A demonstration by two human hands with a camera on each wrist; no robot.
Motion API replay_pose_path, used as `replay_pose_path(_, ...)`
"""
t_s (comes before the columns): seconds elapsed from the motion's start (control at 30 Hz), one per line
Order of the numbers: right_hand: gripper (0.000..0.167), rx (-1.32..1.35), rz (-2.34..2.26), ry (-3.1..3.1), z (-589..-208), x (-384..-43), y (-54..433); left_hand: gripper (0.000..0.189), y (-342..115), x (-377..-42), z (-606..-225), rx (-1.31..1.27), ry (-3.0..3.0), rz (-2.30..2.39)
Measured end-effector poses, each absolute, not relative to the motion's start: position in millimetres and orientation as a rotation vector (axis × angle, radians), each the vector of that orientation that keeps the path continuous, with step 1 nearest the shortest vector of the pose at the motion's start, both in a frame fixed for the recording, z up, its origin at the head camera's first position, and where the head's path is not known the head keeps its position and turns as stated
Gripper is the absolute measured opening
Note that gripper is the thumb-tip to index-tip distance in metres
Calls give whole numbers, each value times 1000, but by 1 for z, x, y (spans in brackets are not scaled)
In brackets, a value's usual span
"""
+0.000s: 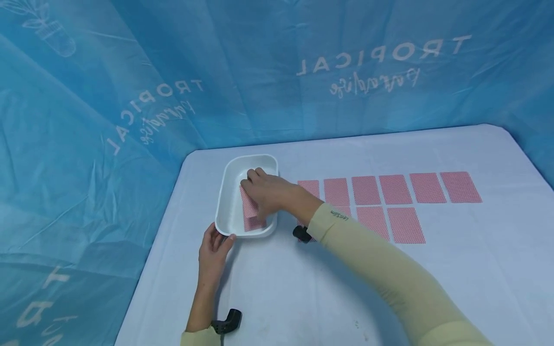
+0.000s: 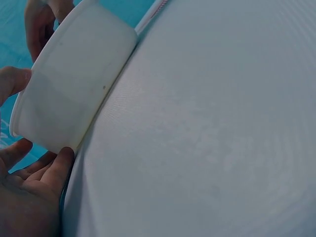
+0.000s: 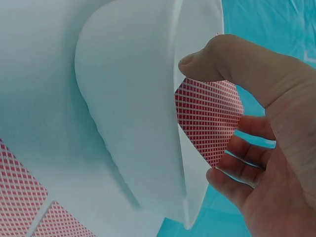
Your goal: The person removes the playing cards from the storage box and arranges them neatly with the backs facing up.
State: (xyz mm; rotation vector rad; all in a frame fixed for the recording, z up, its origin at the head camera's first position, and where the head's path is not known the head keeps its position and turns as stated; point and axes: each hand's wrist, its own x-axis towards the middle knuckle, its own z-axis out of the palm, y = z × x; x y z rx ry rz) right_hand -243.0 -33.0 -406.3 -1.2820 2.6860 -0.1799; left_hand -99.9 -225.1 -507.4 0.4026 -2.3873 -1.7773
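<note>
A white plastic tub with rounded corners stands at the left of the table. My left hand grips its near left corner, the thumb at the rim and the fingers along the outer wall in the left wrist view. Inside the tub, my right hand holds a red-and-white patterned playing card between thumb and fingers. In the head view, red patterned card surface shows below that hand; whether it is one card or more I cannot tell.
Two rows of similar face-down cards lie on the white tablecloth to the right, partly covered by the right forearm. Blue printed curtains hang behind and left of the table. A black camera mount sits at the left wrist.
</note>
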Motion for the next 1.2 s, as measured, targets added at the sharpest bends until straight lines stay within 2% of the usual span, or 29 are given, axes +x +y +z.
replay_pose_path(0.43,94,-1273,-182,2701,-390,-245,-17,74,-225,-101,-508,425,-2400,-1781)
replay_pose_path(0.87,85,-1283,-109,2715,-380,-247,2,69,-208,-93,-473,398,-2426,-1747)
replay_pose_path(1.2,87,-1308,-166,2688,-379,-244,15,69,-217,-98,-494,405,-2398,-1765)
